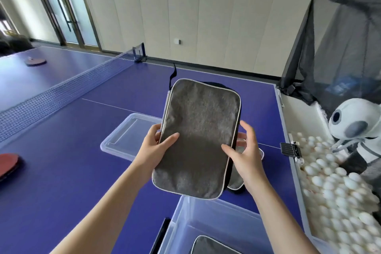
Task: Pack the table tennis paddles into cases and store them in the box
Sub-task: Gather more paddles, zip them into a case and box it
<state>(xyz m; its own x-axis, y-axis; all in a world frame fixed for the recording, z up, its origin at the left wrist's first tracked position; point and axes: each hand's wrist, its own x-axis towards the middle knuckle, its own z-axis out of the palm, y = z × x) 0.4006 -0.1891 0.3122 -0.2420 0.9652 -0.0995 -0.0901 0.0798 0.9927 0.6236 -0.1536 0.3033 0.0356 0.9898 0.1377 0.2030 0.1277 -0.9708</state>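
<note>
Below held case (198, 136), boxed case (206, 246), cropped.

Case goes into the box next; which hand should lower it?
Likely left. The left hand wraps the edge of the case, thumb in front, fingers behind. The right hand shows spread fingers, so its grip looks looser. The box sits just below.

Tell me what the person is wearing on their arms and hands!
Nothing that shows. The left hand and right hand have no gloves. Both arms are bare all the way to the picture's edge, with no sleeves, watch or bracelet. Whether there is a ring is too small to tell.
</note>
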